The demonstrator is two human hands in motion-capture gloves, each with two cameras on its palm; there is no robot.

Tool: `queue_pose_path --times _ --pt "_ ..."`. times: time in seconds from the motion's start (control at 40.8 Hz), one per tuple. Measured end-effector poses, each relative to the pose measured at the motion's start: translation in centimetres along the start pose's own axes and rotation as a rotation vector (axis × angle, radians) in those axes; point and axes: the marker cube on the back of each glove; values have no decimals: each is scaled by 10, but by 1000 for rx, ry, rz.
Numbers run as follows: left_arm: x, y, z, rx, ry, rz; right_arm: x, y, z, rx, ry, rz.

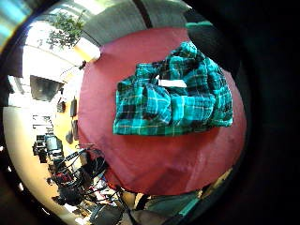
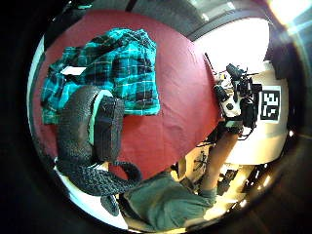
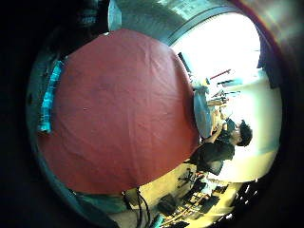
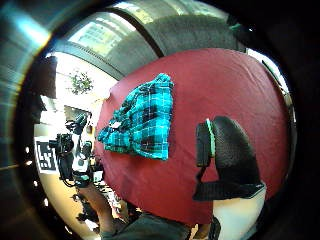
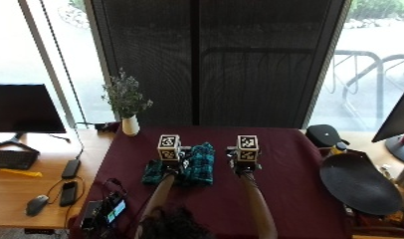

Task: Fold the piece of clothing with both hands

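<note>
Lying bunched on the maroon counter [image 5: 281, 164], the teal plaid shirt [image 5: 189, 170] sat beneath the left hand [image 5: 170, 160], at nine o'clock from the right hand [image 5: 246, 162]; both hands' fingers hung relaxed, holding nothing.

The dark red cloth-covered table [image 5: 288, 184] holds the teal and black checked piece of clothing [image 5: 192, 169] left of its middle; the left hand [image 5: 170, 162] is over the clothing's left part; the right hand [image 5: 245, 163] is to its right, apart from it; a white vase of dried flowers [image 5: 129, 125] stands behind, at the table's far left corner; a round black tray [image 5: 359, 183] lies at the right edge.
</note>
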Motion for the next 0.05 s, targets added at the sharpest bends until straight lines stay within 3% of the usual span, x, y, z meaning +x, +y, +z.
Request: queue_pose_path --times 0.049 --pt "-1 -6 4 28 14 13 -2 2 1 0 -10 -6"
